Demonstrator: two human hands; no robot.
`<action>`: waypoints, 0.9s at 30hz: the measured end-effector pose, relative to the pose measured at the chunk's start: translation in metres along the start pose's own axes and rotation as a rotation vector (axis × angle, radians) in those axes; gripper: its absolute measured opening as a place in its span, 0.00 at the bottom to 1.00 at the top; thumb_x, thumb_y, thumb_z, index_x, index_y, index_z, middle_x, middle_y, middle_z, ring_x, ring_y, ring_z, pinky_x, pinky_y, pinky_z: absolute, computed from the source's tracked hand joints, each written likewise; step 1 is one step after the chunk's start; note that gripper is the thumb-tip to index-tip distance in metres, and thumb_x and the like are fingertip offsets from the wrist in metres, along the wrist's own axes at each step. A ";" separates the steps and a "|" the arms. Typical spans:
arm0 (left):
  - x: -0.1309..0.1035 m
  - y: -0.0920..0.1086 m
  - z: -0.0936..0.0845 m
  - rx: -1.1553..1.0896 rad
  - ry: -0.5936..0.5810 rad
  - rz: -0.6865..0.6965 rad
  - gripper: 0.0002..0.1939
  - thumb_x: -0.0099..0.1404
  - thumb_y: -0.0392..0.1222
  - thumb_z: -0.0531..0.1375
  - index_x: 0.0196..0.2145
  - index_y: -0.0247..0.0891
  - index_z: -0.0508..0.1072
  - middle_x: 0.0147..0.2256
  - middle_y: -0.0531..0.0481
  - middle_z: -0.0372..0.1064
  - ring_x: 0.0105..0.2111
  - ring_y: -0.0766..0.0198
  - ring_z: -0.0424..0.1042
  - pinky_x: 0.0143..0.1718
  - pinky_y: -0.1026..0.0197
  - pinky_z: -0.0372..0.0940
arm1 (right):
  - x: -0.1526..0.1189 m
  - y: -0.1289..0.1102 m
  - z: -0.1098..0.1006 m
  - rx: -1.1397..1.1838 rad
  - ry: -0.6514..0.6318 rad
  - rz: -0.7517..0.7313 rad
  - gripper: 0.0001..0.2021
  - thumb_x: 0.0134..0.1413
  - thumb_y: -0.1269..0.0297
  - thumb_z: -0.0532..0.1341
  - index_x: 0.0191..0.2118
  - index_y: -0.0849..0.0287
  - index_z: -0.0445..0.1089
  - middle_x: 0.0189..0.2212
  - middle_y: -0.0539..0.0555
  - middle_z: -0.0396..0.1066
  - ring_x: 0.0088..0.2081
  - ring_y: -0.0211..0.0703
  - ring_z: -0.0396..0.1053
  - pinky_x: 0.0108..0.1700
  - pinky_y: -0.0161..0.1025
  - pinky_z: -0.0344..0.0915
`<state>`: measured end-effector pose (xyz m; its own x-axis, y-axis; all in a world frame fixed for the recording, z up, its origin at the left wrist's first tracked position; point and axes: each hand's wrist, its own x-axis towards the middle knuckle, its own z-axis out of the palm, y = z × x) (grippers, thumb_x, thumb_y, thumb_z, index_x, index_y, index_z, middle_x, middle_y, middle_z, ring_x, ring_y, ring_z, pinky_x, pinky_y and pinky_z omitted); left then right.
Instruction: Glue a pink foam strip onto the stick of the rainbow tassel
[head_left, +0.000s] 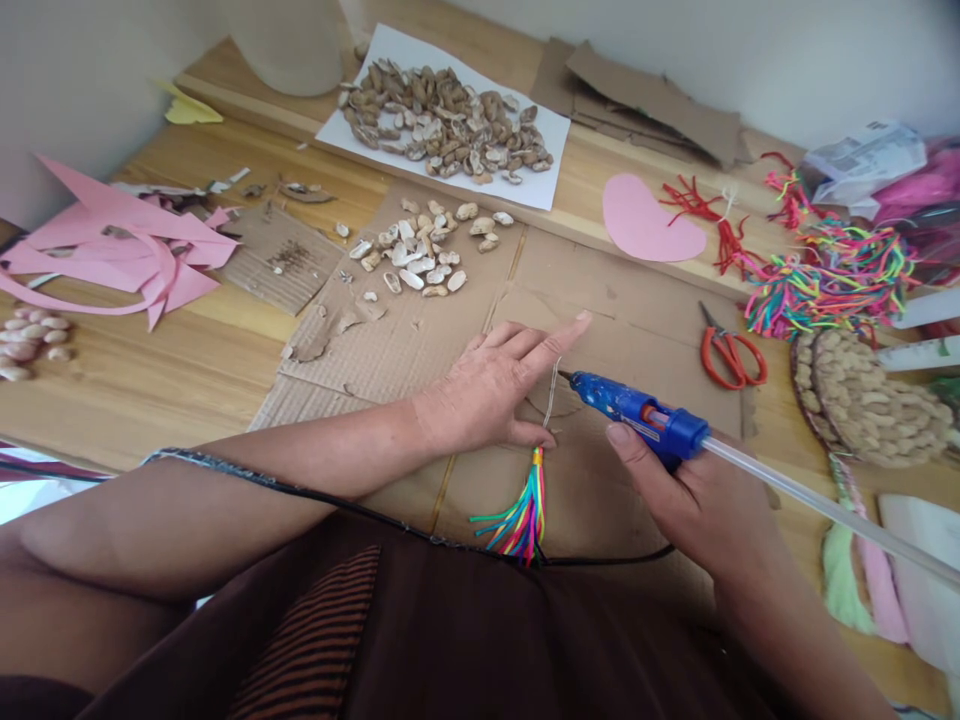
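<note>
My right hand [697, 490] is wrapped round a blue hot glue gun [637, 405], with a long clear glue stick [802, 495] sticking out of its back. The gun's nozzle points left, close beside a thin pale cord [551, 395]. That cord runs up from a multicoloured tassel [525, 515] lying on the cardboard sheet [637, 290]. My left hand [502, 385] rests on the cardboard with its fingers stretched out. Its thumb lies near the tassel's top, and its index finger reaches past the cord's upper end.
Peanut shells [450, 120] cover a white paper; more shells [416, 250] lie on the cardboard. Red-handled scissors [727, 350], colourful tassels [832, 275] and a peanut-covered piece [877, 395] lie right. Pink paper scraps [112, 245] lie left. A black cable [360, 515] crosses my left forearm.
</note>
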<state>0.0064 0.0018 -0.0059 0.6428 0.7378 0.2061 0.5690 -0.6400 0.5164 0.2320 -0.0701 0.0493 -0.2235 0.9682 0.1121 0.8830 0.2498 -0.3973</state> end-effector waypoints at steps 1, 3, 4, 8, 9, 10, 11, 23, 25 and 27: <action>0.000 0.000 0.000 0.002 -0.002 -0.001 0.65 0.51 0.58 0.73 0.72 0.40 0.38 0.58 0.40 0.64 0.56 0.47 0.61 0.57 0.47 0.60 | -0.001 0.000 0.000 -0.004 -0.006 0.003 0.15 0.65 0.52 0.57 0.33 0.56 0.73 0.24 0.53 0.73 0.27 0.47 0.73 0.29 0.39 0.63; 0.000 0.000 0.000 0.004 -0.002 -0.001 0.65 0.51 0.58 0.73 0.72 0.40 0.38 0.58 0.40 0.65 0.56 0.47 0.61 0.57 0.47 0.60 | -0.001 0.001 -0.001 -0.014 -0.016 -0.001 0.15 0.65 0.52 0.57 0.33 0.56 0.73 0.25 0.53 0.74 0.27 0.47 0.73 0.29 0.39 0.63; 0.000 0.000 0.000 0.002 -0.001 0.000 0.65 0.52 0.58 0.73 0.72 0.41 0.38 0.57 0.41 0.65 0.56 0.47 0.61 0.57 0.47 0.60 | -0.001 0.001 0.000 -0.017 -0.017 -0.007 0.15 0.64 0.52 0.57 0.33 0.56 0.73 0.25 0.53 0.74 0.27 0.47 0.73 0.28 0.39 0.63; -0.001 0.000 0.000 -0.010 -0.002 0.011 0.63 0.53 0.57 0.73 0.72 0.42 0.37 0.57 0.41 0.65 0.57 0.46 0.60 0.57 0.47 0.59 | 0.000 0.002 0.002 -0.026 -0.014 -0.014 0.16 0.64 0.52 0.57 0.30 0.55 0.71 0.24 0.53 0.73 0.26 0.47 0.72 0.28 0.39 0.62; -0.001 0.000 0.000 -0.010 -0.005 0.012 0.63 0.54 0.57 0.72 0.72 0.42 0.37 0.58 0.41 0.65 0.57 0.46 0.60 0.57 0.47 0.59 | 0.001 0.001 0.003 -0.026 -0.010 -0.010 0.16 0.64 0.52 0.57 0.29 0.55 0.71 0.24 0.53 0.73 0.26 0.47 0.72 0.28 0.39 0.62; -0.001 0.000 0.000 -0.010 -0.007 0.012 0.63 0.54 0.57 0.72 0.72 0.42 0.37 0.58 0.40 0.65 0.57 0.46 0.60 0.57 0.47 0.59 | 0.001 0.001 0.003 -0.024 -0.004 -0.003 0.16 0.64 0.52 0.57 0.29 0.55 0.70 0.24 0.53 0.73 0.27 0.47 0.72 0.29 0.40 0.62; -0.001 0.000 0.000 -0.010 -0.008 0.011 0.63 0.54 0.57 0.72 0.72 0.41 0.37 0.59 0.40 0.65 0.57 0.45 0.60 0.57 0.47 0.59 | 0.002 0.000 0.003 -0.019 0.007 0.004 0.16 0.64 0.52 0.57 0.29 0.55 0.70 0.24 0.53 0.73 0.27 0.48 0.73 0.29 0.40 0.63; -0.001 0.000 -0.001 0.008 -0.006 0.014 0.62 0.55 0.59 0.71 0.72 0.41 0.38 0.59 0.39 0.64 0.57 0.46 0.60 0.56 0.48 0.60 | 0.000 0.001 0.000 -0.040 -0.006 -0.042 0.15 0.64 0.53 0.58 0.32 0.56 0.73 0.25 0.53 0.73 0.27 0.47 0.73 0.28 0.39 0.62; -0.001 -0.001 0.000 0.010 -0.001 0.017 0.62 0.54 0.59 0.72 0.72 0.40 0.39 0.58 0.39 0.64 0.57 0.46 0.60 0.56 0.48 0.60 | 0.002 0.002 0.002 -0.037 0.006 -0.046 0.15 0.64 0.53 0.58 0.31 0.57 0.72 0.25 0.53 0.73 0.28 0.47 0.73 0.29 0.39 0.62; -0.001 -0.001 0.000 0.013 -0.002 0.016 0.62 0.54 0.58 0.72 0.72 0.40 0.39 0.58 0.39 0.64 0.57 0.46 0.60 0.56 0.48 0.59 | 0.003 0.003 0.003 -0.033 0.004 -0.039 0.16 0.64 0.53 0.58 0.30 0.57 0.72 0.24 0.53 0.73 0.27 0.47 0.73 0.28 0.39 0.62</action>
<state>0.0055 0.0014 -0.0067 0.6526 0.7273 0.2124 0.5658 -0.6542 0.5020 0.2327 -0.0664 0.0459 -0.2567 0.9576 0.1311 0.8868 0.2873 -0.3620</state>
